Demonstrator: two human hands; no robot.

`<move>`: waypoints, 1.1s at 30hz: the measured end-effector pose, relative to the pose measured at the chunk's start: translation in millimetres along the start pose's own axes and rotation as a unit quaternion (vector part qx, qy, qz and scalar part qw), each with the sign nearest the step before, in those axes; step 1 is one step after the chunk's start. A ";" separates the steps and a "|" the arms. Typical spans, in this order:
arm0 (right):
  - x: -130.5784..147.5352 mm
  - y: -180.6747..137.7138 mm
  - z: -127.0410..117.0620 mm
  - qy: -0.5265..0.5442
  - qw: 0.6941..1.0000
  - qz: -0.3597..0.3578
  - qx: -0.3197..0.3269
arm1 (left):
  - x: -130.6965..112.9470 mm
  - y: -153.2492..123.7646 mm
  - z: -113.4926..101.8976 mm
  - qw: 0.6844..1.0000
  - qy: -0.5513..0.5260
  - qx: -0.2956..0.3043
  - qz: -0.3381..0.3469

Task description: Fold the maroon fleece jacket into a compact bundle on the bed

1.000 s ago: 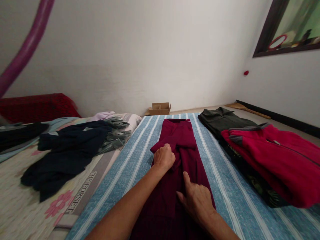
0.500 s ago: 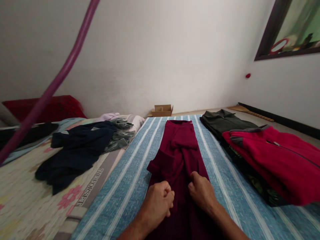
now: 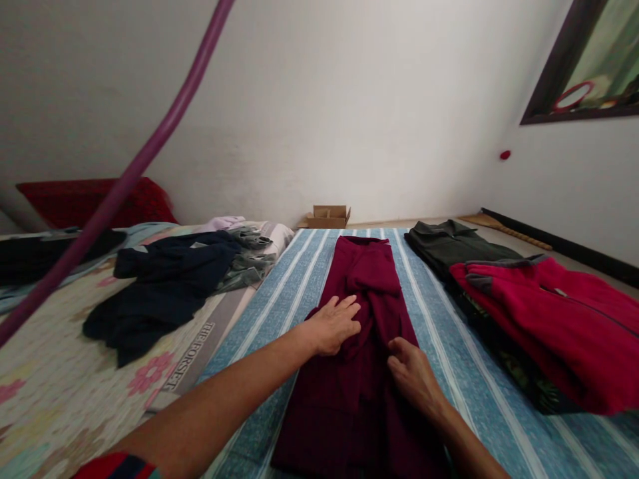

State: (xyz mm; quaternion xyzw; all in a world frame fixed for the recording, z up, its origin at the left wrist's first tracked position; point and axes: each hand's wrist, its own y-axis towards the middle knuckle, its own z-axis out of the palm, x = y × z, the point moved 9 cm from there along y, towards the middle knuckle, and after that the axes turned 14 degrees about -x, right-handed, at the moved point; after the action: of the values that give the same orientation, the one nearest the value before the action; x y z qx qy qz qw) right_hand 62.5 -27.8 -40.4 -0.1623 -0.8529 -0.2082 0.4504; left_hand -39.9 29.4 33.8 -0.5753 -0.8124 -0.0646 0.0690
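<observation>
A maroon long-sleeved top (image 3: pixel 329 412) lies lengthwise on the blue striped cover (image 3: pixel 269 339), its sides and sleeves folded inward and its neckline at the far end. My left hand (image 3: pixel 335 326) rests on its left side with the fingers stretched out, over a folded sleeve. On the right edge, my right hand (image 3: pixel 412 366) has its fingers closed on the cloth of the top. The end of the top nearest me runs out of view at the bottom.
To the right lie a folded red fleece jacket (image 3: pixel 544 319) and a dark green garment (image 3: pixel 454 243). On the floral bed (image 3: pixel 54 359) at left is a navy garment (image 3: pixel 170 286). A purple pole (image 3: pixel 154 146) slants across the upper left. A cardboard box (image 3: pixel 329 216) sits behind.
My left hand has moved forward from near the top's lower part and its fingers have opened onto the cloth. My right hand stays at the right edge. The view has shifted slightly left.
</observation>
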 end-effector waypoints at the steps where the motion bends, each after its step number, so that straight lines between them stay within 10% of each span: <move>1: -1.5 0.0 0.2 0.007 1.000 0.004 0.001 | -3.3 1.6 -3.5 1.000 0.008 -0.002 0.015; 15: -16.1 -6.0 -5.4 0.187 0.975 0.123 -0.007 | -94.0 -25.4 -34.8 0.996 -0.038 0.032 0.067; 20: -15.9 -8.5 -1.8 0.217 0.967 0.135 0.012 | -54.1 -17.4 -48.6 0.996 -0.039 -0.049 -0.063; 23: -15.7 -9.4 -3.7 0.219 0.965 0.145 0.004 | -30.6 -30.6 -31.3 0.988 -0.046 0.024 -0.146; 33: -12.3 -10.9 -10.9 0.212 0.966 0.148 -0.023 | -73.0 -34.9 -12.5 0.975 -0.189 0.093 -0.077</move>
State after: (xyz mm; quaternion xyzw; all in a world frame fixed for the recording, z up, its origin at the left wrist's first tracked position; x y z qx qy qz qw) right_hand 71.8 -43.8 -47.5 -0.2485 -0.6993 -0.1883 0.6432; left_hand -48.4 -52.0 31.6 -0.5040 -0.8551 0.1159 -0.0372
